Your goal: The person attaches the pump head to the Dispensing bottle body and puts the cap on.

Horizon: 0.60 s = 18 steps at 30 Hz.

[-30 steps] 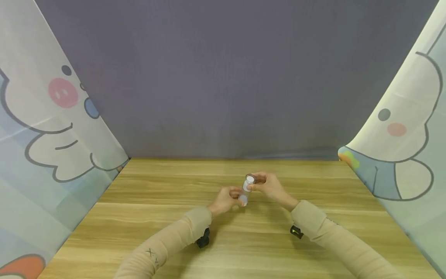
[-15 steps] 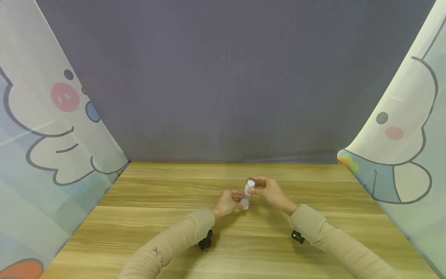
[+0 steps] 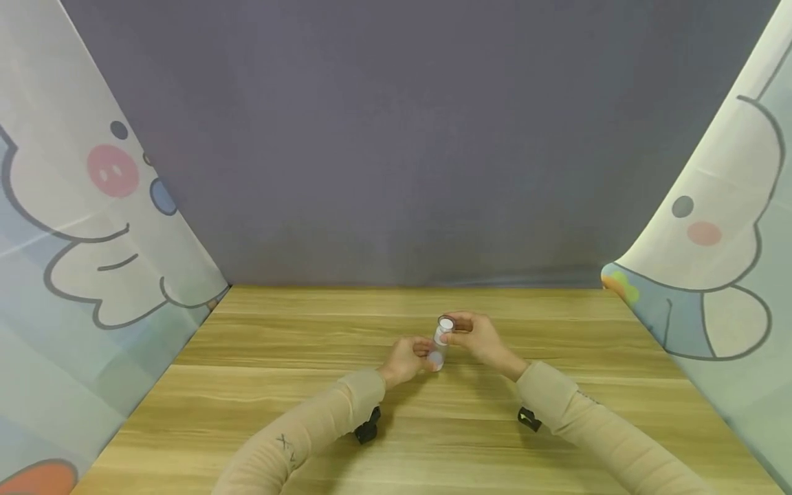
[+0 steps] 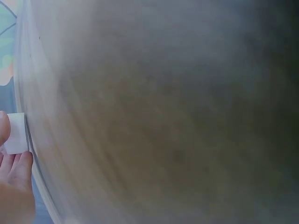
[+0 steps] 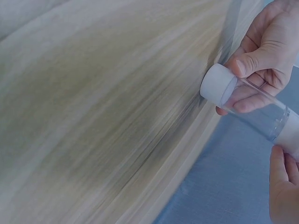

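A clear, slim cylindrical bottle (image 3: 441, 342) with white ends stands on the table, leaning slightly, between the two hands. My left hand (image 3: 405, 359) grips its lower part, thumb in front and fingers behind. Higher up, the thumb and fingers of my right hand (image 3: 479, 338) pinch the white upper end. The right wrist view shows the white lower end (image 5: 218, 85) right at the tabletop and the see-through wall (image 5: 257, 112) with fingers behind it; the white upper end (image 5: 289, 133) runs off the frame. At the left wrist view's edge only a white end (image 4: 17, 135) shows between fingers.
A wood-grain table (image 3: 278, 323) spans the front. Behind it hangs a plain grey curtain (image 3: 396, 151), with cartoon-printed cloths on the left (image 3: 74, 261) and right (image 3: 718, 275). Dark wrist devices (image 3: 368, 426) sit under both beige sleeves.
The bottle leans a little less than a second ago, its lower end having shifted slightly right with my left hand. Both grips stay the same, and the last half second shows hardly any movement.
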Tool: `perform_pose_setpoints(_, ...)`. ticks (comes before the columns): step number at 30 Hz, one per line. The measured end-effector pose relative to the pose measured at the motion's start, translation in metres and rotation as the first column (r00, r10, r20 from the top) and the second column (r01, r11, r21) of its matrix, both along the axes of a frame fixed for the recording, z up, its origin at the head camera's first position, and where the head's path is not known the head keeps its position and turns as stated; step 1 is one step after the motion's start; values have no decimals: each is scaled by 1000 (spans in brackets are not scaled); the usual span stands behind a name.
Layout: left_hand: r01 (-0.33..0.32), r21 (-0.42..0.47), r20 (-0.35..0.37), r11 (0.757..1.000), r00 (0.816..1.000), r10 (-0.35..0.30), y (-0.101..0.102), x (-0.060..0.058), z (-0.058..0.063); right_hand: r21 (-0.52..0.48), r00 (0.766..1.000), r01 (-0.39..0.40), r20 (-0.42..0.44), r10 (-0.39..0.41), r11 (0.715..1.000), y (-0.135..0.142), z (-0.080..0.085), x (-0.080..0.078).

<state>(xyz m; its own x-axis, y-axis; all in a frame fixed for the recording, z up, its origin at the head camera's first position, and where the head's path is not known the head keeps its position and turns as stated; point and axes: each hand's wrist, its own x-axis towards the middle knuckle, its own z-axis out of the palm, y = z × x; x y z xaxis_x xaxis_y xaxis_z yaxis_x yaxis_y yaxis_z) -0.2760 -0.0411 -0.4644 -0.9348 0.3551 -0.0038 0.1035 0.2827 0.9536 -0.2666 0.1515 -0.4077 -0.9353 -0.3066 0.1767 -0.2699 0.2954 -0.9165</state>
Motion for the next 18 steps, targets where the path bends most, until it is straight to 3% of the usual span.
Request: perform_pose_setpoints(18, -1, -6, 4, 1000, 1000, 1, 1, -4, -4, -6, 1000, 6, 13, -6, 1000, -2, 0, 0)
